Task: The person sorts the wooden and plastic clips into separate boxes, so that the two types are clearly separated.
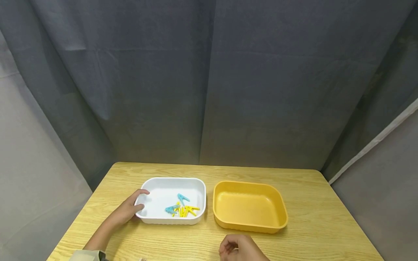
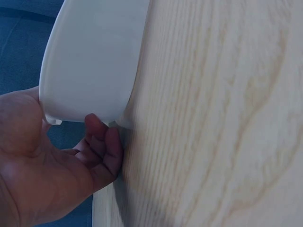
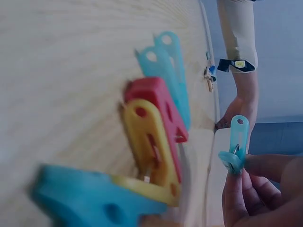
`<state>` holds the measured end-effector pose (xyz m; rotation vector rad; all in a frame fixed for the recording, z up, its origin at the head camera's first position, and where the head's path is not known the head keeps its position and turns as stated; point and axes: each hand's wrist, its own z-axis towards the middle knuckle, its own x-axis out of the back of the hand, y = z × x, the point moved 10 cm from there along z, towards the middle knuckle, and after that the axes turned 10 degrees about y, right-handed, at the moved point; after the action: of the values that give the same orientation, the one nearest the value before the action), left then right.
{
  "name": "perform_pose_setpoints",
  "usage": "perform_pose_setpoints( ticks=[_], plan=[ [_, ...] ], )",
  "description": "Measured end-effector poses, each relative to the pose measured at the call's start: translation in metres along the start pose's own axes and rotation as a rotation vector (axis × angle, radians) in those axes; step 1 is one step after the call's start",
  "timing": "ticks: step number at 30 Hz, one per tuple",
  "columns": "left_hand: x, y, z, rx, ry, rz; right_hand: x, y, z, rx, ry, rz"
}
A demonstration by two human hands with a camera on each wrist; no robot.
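Note:
My left hand (image 1: 125, 212) grips the left end of a white plastic bin (image 1: 169, 220), its digits over the rim in the head view. In the left wrist view, fingers (image 2: 111, 151) curl against the outside of the bin. Inside the bin lie light-blue clothespins (image 1: 183, 198) and several yellow clothespins (image 1: 191, 210), bunched to the right. My right hand (image 3: 265, 198) pinches a light-blue clothespin (image 3: 239, 135) between thumb and fingers. In the head view that right hand (image 1: 241, 248) is at the front edge of view, and its clothespin is hidden.
A yellow bin (image 1: 249, 208) stands right of the white one. In the right wrist view a red clothespin (image 3: 154, 97), a yellow clothespin (image 3: 142, 125) and blue clothespins (image 3: 170, 71) lie on the wooden table (image 3: 61, 94). Grey curtains (image 1: 261, 90) hang behind.

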<state>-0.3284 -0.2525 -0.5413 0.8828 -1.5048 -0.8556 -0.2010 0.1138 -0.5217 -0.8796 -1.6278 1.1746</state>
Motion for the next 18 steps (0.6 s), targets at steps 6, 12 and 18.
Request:
perform_pose_setpoints(
  ticks=[6,12,18],
  plan=[
    [-0.001,-0.001,0.0,0.011,-0.003,0.0,0.002,-0.016,0.008,0.071,-0.011,-0.019],
    [-0.001,0.0,-0.001,0.015,-0.01,0.002,0.007,-0.032,0.02,0.119,0.021,-0.043],
    [-0.001,-0.001,0.0,0.005,-0.007,0.009,0.011,-0.049,0.035,0.196,0.073,-0.064]
  ],
)
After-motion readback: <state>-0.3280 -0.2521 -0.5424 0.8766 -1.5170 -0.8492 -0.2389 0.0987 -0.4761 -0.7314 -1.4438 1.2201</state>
